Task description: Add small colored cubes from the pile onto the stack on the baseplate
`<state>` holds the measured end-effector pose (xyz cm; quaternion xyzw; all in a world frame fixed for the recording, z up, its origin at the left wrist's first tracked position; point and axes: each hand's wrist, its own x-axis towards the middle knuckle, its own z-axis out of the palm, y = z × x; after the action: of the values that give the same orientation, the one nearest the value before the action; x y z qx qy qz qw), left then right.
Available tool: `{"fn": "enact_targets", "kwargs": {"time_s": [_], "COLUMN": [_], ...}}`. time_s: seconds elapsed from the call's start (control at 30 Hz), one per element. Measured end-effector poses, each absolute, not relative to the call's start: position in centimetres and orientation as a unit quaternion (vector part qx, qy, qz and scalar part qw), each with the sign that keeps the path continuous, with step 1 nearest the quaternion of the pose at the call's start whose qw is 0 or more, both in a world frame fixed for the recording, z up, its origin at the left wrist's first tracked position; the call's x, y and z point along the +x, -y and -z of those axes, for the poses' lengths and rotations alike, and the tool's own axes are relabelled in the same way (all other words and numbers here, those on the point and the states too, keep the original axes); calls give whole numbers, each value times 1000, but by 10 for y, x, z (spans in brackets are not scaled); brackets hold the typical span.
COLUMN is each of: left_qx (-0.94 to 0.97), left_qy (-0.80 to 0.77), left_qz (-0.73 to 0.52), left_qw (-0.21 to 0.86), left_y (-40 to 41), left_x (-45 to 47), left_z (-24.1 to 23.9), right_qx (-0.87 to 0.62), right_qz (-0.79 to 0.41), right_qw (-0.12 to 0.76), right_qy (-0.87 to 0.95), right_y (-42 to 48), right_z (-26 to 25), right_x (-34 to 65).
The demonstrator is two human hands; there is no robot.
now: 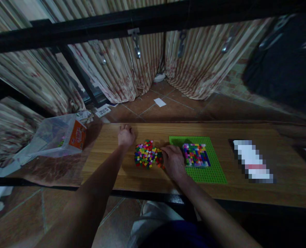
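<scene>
A heap of small coloured bricks [147, 154] lies in the middle of a wooden table [246, 193]. Right of it sits a green baseplate [212, 168] with a patch of mixed-colour bricks [195, 155] pressed onto it. My right hand [174, 161] rests between the heap and the plate, fingers bent down at the heap's right edge; what they grip is hidden. My left hand [126, 135] lies curled in a loose fist on the table behind and left of the heap, holding nothing I can see.
A clear plastic bag with an orange box [77, 137] sits at the table's left end. A blurred white object [253, 160] lies to the right of the plate. Black frame bars [96, 29] cross overhead. Striped curtains and a tiled floor lie beyond.
</scene>
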<state>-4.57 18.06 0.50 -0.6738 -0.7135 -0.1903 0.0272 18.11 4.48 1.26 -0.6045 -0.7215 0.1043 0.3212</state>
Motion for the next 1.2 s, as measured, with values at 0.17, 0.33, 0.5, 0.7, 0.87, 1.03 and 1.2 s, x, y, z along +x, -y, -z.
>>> {"fn": "enact_targets", "kwargs": {"time_s": [0.17,0.33,0.5,0.7,0.87,1.03,1.2], "left_qx": [-676,-673,-673,-669,-671,-674,-675], "left_qy": [712,714,712,716,715,712,710], "left_qz": [189,193,199,199,198,196,199], "left_qw": [30,25,23,19,21,24,27], "left_y": [-181,-181,-181,-181,-181,-181,-182], "left_x": [-46,-45,-46,-45,-46,-46,-46], "left_z": [-5,-5,-4,-4,-4,-3,-3], "right_qx": [-595,-581,-579,-568,-556,-567,-554], "right_qz": [-115,-116,-113,-132,-150,-168,-201], "right_qw": [289,283,289,294,236,231,282], "right_qy": [741,754,754,758,783,773,757], "right_y": [-56,-56,-52,-64,-78,-81,-79], "right_z": [-9,-7,-7,-10,-15,-16,-12], "right_x": [185,188,190,179,166,164,164]}}
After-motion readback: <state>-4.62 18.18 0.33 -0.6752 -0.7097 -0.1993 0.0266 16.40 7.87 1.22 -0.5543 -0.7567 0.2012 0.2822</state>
